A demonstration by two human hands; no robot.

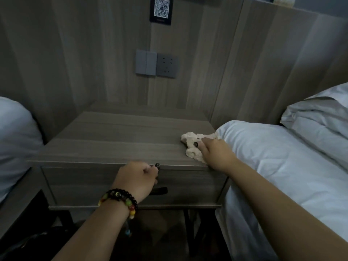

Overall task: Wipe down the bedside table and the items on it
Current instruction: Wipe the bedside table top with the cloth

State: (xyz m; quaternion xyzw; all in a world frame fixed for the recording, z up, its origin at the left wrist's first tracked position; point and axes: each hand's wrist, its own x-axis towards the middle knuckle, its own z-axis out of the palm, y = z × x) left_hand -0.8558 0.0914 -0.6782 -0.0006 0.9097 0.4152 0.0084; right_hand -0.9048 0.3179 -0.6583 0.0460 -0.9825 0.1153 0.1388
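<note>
Right hand [216, 153]: it lies palm down on a crumpled beige cloth [194, 146], the arm reaching in from the lower right over the edge of the bed [273, 166]. The fingers press on the cloth; the grip is closed on the cloth.
Left hand [137, 179]: it is curled in a loose fist in front of the drawer, with the thumb up at the front edge of the tabletop [113, 140]. Whether it holds anything, one cannot tell. The wrist wears a bracelet [120, 200] of dark and coloured beads.
Cloth: it is on the right front part of the tabletop, just beside the white bedding.
Drawer [94, 185]: it is shut, so its inside is hidden. A dark handle [160, 191] shows just right of the left hand.
Wall: a switch plate [146, 62] and a socket [167, 65] are side by side above the bedside table.
</note>
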